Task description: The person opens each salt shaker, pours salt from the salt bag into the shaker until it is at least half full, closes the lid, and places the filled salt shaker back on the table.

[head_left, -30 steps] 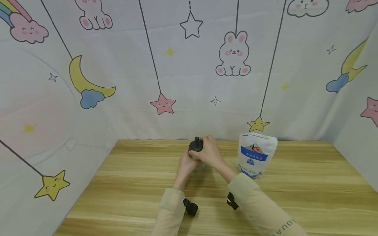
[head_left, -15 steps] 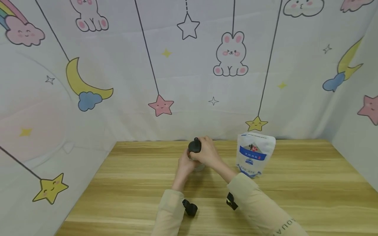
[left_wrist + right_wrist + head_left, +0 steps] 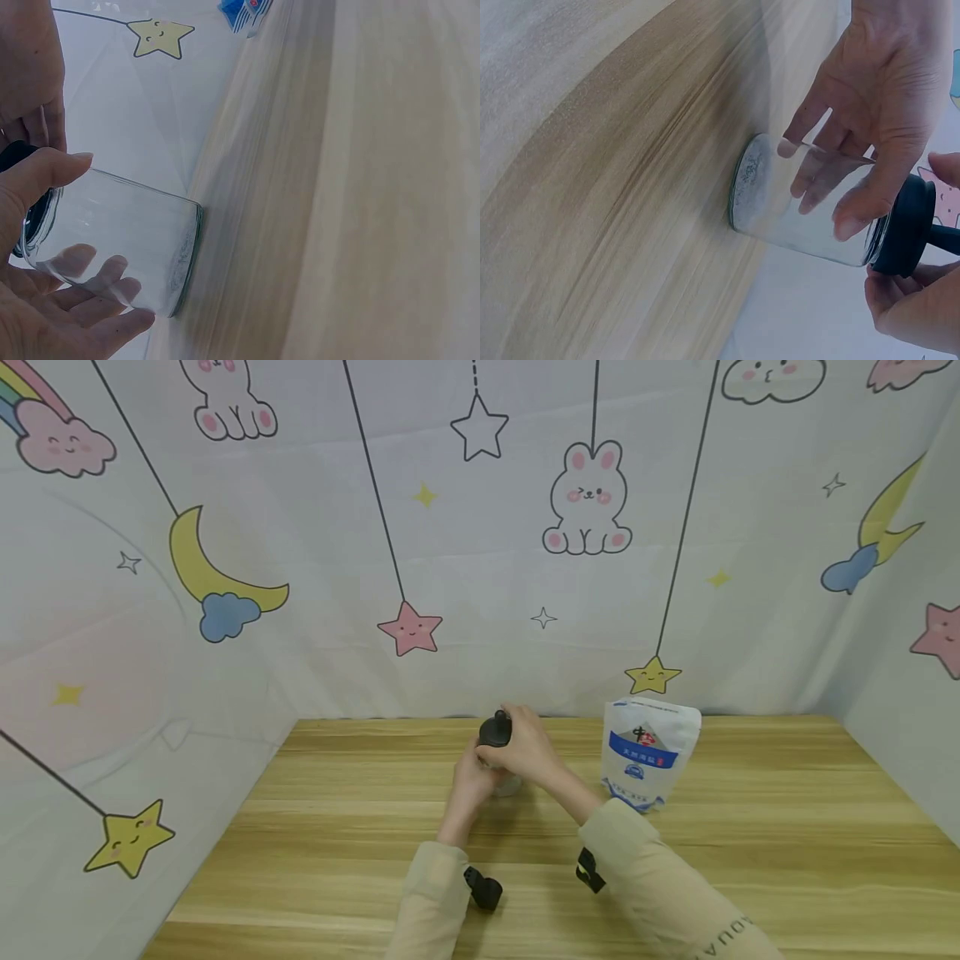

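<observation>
A clear glass jar (image 3: 780, 219) stands upright on the table, with a whitish layer showing at its bottom. On its top is a black lid (image 3: 493, 732) with a narrow black knob or spout rising from it. My left hand (image 3: 469, 778) grips the glass body, thumb on the near side and fingers wrapped round the other, as the left wrist view shows. My right hand (image 3: 531, 748) holds the lid by its edge, thumb in front and fingers behind. In the head view the two hands hide most of the glass.
A white and blue stand-up pouch (image 3: 647, 756) with printed characters stands right of the jar. The wooden table (image 3: 330, 843) ends at a white curtain (image 3: 487, 668) with cartoon stars and rabbits. Black wrist devices (image 3: 483, 888) show by both sleeves.
The head view has shifted slightly. My right hand's fingers have moved a little round the lid, and the knob's tilt has changed slightly. The jar and pouch stay in place.
</observation>
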Tool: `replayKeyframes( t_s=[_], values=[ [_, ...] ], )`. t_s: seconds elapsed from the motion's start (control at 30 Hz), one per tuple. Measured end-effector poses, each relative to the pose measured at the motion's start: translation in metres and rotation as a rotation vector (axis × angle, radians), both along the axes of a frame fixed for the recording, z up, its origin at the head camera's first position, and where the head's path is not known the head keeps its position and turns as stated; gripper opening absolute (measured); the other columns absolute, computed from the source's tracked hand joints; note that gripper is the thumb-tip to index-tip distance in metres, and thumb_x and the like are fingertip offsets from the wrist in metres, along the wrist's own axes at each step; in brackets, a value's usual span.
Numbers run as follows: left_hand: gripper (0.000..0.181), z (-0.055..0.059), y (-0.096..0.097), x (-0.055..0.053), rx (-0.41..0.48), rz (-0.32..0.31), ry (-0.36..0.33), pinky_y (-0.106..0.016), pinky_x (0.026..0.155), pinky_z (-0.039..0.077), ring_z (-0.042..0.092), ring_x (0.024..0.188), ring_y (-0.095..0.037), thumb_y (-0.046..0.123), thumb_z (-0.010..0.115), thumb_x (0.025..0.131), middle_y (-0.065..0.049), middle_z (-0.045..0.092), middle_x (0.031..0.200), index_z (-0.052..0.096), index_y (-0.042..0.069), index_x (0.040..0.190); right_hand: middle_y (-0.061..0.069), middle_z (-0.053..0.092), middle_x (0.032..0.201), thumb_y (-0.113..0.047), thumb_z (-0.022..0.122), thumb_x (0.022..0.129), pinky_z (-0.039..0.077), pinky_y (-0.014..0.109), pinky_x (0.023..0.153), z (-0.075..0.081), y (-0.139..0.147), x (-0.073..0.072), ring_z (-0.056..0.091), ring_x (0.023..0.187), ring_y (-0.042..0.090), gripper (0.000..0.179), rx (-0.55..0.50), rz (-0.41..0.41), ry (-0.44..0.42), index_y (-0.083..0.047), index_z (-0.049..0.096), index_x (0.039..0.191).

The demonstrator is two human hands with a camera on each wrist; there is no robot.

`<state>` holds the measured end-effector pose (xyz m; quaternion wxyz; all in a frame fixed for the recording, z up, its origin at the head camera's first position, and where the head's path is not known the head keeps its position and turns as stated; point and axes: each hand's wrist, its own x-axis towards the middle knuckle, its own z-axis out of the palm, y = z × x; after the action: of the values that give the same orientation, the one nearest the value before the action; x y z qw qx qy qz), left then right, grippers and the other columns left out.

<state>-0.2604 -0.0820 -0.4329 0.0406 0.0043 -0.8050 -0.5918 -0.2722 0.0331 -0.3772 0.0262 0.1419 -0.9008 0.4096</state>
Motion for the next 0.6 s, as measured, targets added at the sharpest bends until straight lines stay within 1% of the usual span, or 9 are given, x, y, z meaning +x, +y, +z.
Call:
replayKeyframes(
  t_s=[0.07,0.13,0.33,0.43,0.6],
  values=[
    [0.063,0.0003,0.0,0.0012,0.011,-0.011,0.002,-0.059,0.105,0.039,0.046,0.131,-0.041,0.008,0.073,0.078,-0.017,0.055,0.137,0.049,0.006,0.135,0.018,0.046,0.137,-0.037,0.077,0.079,0.048,0.049,0.097,-0.0005,-0.0008,-0.0002,0.047,0.122,0.034,0.083,-0.015,-0.024,-0.008,-0.002,0.038,0.144],
    [0.062,0.0004,0.0002,0.0016,0.013,-0.015,0.004,-0.06,0.106,0.039,0.045,0.132,-0.041,0.009,0.074,0.078,-0.017,0.055,0.137,0.05,0.007,0.135,0.018,0.046,0.136,-0.041,0.079,0.076,0.047,0.048,0.099,-0.0011,-0.0014,0.0,0.046,0.121,0.033,0.086,-0.025,-0.049,-0.01,-0.001,0.041,0.141],
    [0.062,-0.0004,0.0016,0.0002,0.012,-0.019,-0.004,-0.059,0.107,0.038,0.045,0.133,-0.04,0.01,0.075,0.078,-0.015,0.055,0.138,0.05,0.009,0.135,0.017,0.047,0.129,-0.042,0.081,0.074,0.046,0.047,0.1,-0.0039,-0.0021,0.0001,0.045,0.117,0.031,0.08,-0.01,-0.091,-0.001,0.001,0.047,0.132],
    [0.063,-0.0008,0.0018,-0.0005,0.02,-0.022,-0.011,-0.059,0.107,0.037,0.043,0.134,-0.039,0.009,0.075,0.077,-0.014,0.055,0.139,0.05,0.01,0.135,0.018,0.048,0.128,-0.041,0.081,0.075,0.045,0.047,0.1,-0.0051,-0.0017,-0.0006,0.045,0.117,0.032,0.077,-0.002,-0.091,0.01,0.002,0.048,0.13],
    [0.065,0.0,0.0015,-0.0009,0.022,-0.016,-0.021,-0.058,0.107,0.038,0.045,0.134,-0.038,0.011,0.075,0.077,-0.013,0.055,0.139,0.049,0.011,0.136,0.019,0.049,0.128,-0.037,0.078,0.078,0.046,0.048,0.098,-0.0047,0.0,-0.0012,0.047,0.116,0.033,0.073,0.012,-0.064,0.032,0.004,0.048,0.131]
  ],
)
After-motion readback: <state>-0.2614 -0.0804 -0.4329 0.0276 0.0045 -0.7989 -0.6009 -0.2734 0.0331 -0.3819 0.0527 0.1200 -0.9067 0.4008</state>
